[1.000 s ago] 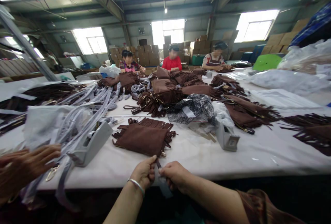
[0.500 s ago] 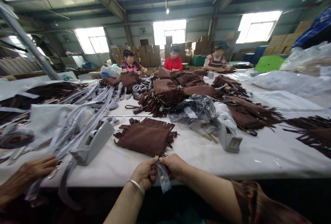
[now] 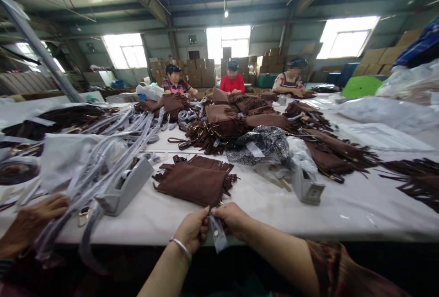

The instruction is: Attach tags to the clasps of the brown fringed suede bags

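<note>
A brown fringed pouch [image 3: 194,182] lies flat on the white table, its fringe pointing away from me. At its near right corner my left hand [image 3: 194,229] and my right hand [image 3: 230,219] meet, thumbs and fingertips pinched close together. From between them hangs a small clear plastic sleeve [image 3: 218,235] with a pale round dot in it. My right fingers close on the top of this sleeve. The left fingertips pinch a small part at the pouch's corner, too small and covered to make out.
Grey tape dispensers [image 3: 126,187] stand left and right of the pouch. Plastic-wrapped straps [image 3: 103,164] spread over the left side, where a co-worker's hand [image 3: 41,217] touches them. More brown pouches [image 3: 222,119] are heaped beyond. Several people sit across the table.
The view has shifted slightly. The co-worker's hand has moved a little left, leaving a metal clasp in plain sight. My hands keep their pinch, and the plastic sleeve has turned slightly.
</note>
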`<state>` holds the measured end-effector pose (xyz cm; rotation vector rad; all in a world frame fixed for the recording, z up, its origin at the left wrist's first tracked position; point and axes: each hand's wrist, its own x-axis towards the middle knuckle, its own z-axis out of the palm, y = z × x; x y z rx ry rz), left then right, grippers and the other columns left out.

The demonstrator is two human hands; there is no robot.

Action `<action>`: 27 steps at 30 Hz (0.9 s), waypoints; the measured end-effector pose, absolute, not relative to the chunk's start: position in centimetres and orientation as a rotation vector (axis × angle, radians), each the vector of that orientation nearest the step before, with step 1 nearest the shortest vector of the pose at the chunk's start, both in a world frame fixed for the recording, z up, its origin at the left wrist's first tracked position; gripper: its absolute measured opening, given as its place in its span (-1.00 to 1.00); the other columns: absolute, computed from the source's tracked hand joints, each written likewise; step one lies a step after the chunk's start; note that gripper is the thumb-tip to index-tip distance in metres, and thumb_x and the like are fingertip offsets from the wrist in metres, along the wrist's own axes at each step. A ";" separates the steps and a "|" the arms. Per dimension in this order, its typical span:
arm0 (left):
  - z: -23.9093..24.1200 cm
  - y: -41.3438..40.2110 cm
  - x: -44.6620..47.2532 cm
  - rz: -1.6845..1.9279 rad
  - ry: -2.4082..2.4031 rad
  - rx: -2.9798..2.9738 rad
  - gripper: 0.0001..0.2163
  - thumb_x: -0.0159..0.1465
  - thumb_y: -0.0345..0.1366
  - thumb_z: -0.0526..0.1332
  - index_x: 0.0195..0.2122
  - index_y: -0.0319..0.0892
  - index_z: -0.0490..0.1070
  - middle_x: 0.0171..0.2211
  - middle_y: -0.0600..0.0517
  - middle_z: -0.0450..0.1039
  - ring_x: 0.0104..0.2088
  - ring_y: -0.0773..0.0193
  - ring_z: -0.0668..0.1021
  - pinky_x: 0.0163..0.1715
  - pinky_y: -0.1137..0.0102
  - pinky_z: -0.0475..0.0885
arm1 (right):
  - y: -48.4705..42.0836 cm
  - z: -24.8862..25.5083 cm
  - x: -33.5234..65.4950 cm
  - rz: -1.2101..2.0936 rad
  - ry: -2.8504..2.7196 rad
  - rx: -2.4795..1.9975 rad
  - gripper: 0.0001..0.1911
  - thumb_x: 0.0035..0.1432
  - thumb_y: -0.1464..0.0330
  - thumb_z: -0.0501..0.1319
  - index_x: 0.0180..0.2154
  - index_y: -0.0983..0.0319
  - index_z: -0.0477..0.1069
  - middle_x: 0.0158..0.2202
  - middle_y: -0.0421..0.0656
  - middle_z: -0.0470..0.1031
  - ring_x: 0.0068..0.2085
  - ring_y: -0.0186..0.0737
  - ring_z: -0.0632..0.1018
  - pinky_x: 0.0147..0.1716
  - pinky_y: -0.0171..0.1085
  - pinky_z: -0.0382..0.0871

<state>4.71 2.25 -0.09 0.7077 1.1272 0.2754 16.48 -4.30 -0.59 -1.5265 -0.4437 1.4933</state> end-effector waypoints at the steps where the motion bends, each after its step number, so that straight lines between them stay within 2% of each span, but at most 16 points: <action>1: -0.1 2.0 4.5 0.299 1.118 0.750 -0.67 0.12 -0.11 0.32 -0.56 -0.18 0.23 -0.71 0.23 0.12 -0.76 0.55 0.10 -0.76 0.59 -0.09 | -4.2 -0.6 16.5 1.480 -0.438 -1.528 -0.84 0.11 0.38 0.17 -0.48 0.31 0.37 -0.62 -0.21 0.39 -0.69 -0.40 0.34 -0.71 -0.43 0.23; 6: -0.3 0.8 3.6 0.392 1.086 1.132 -0.68 -0.01 -0.05 0.38 -0.41 -0.21 0.45 -0.72 0.23 0.16 -0.72 0.50 0.16 -0.72 0.54 -0.01 | -4.2 -0.7 16.4 1.416 -0.445 -1.583 -0.76 0.16 0.38 0.16 -0.55 0.28 0.32 -0.68 -0.23 0.33 -0.70 -0.39 0.32 -0.74 -0.42 0.20; 9: -0.7 1.0 3.5 0.456 1.123 1.243 -0.68 -0.04 -0.07 0.41 -0.39 -0.21 0.51 -0.70 0.17 0.26 -0.69 0.43 0.26 -0.70 0.51 0.06 | -4.1 -0.5 16.3 1.412 -0.471 -1.621 -0.72 0.18 0.37 0.14 -0.57 0.28 0.31 -0.70 -0.23 0.31 -0.72 -0.36 0.31 -0.77 -0.41 0.19; 13: -1.2 1.6 3.5 0.471 1.133 1.362 -0.71 -0.06 -0.07 0.42 -0.48 -0.19 0.51 -0.73 0.14 0.28 -0.66 0.35 0.33 -0.68 0.47 0.13 | -3.7 -0.5 16.2 1.362 -0.500 -1.686 -0.69 0.16 0.38 0.15 -0.61 0.28 0.32 -0.74 -0.24 0.28 -0.75 -0.37 0.30 -0.80 -0.42 0.16; 19: -1.3 1.7 3.3 0.496 1.151 1.430 -0.78 0.00 -0.14 0.38 -0.56 -0.18 0.46 -0.73 0.13 0.28 -0.67 0.36 0.30 -0.68 0.48 0.11 | -3.7 -0.9 16.4 1.406 -0.553 -1.664 -0.68 0.17 0.38 0.11 -0.62 0.27 0.30 -0.76 -0.24 0.30 -0.77 -0.39 0.30 -0.82 -0.47 0.10; 23: -1.7 1.5 3.0 0.552 1.245 1.487 -0.81 0.04 -0.22 0.35 -0.61 -0.15 0.41 -0.73 0.12 0.29 -0.66 0.33 0.33 -0.66 0.47 0.15 | -4.0 -1.0 16.7 1.449 -0.609 -1.677 -0.78 0.06 0.42 0.15 -0.61 0.27 0.34 -0.76 -0.26 0.29 -0.79 -0.41 0.27 -0.85 -0.46 0.03; 27: -1.4 1.2 3.2 0.574 1.281 1.586 -0.84 0.12 -0.27 0.27 -0.58 -0.14 0.42 -0.69 0.09 0.36 -0.62 0.29 0.39 -0.61 0.46 0.23 | -4.2 -0.4 16.7 1.404 -0.701 -1.777 -0.77 -0.02 0.37 0.23 -0.66 0.26 0.35 -0.82 -0.28 0.22 -0.82 -0.43 0.16 -0.87 -0.43 -0.06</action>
